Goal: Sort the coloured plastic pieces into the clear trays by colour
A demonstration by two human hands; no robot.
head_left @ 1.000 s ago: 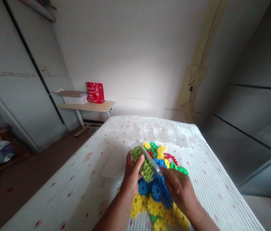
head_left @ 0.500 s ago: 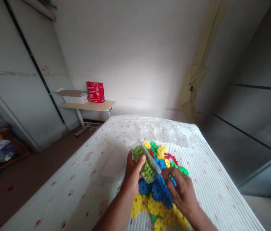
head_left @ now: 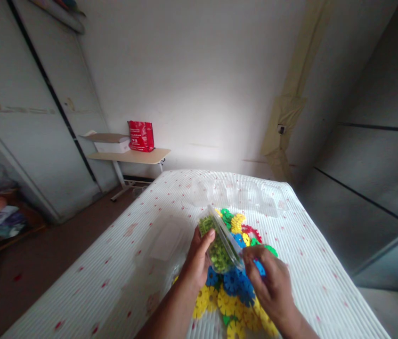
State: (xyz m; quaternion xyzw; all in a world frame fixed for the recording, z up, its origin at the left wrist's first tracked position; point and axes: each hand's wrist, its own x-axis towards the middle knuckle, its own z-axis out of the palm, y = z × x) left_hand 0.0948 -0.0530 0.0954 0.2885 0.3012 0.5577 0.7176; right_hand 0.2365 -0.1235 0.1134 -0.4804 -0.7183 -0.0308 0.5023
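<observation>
My left hand [head_left: 200, 256] is wrapped round a clear plastic container [head_left: 220, 263] full of small green pieces [head_left: 216, 247], its thumb over the near side. The container is tilted above the pile. At its right edge, my right hand [head_left: 267, 278] pinches the corner of the clear lid [head_left: 227, 235], which stands slightly apart from the container. Under and around both hands lie notched plastic discs: blue discs [head_left: 232, 281], yellow discs [head_left: 227, 303], green discs [head_left: 226, 215] and a red toothed piece [head_left: 251, 232]. Part of the pile is hidden by my hands and the container.
Clear empty plastic trays [head_left: 236, 193] stand across the far part of the white, red-spotted bed cover [head_left: 121, 263]. Another clear plastic piece [head_left: 166, 238] lies left of my left hand. Beyond the bed, a small table [head_left: 142, 157] holds a red bag [head_left: 141, 136] and a box [head_left: 111, 146].
The lid has come up from the container, leaving a gap along its right side. My right hand has shifted slightly right with the lid corner, and the container has turned a little.
</observation>
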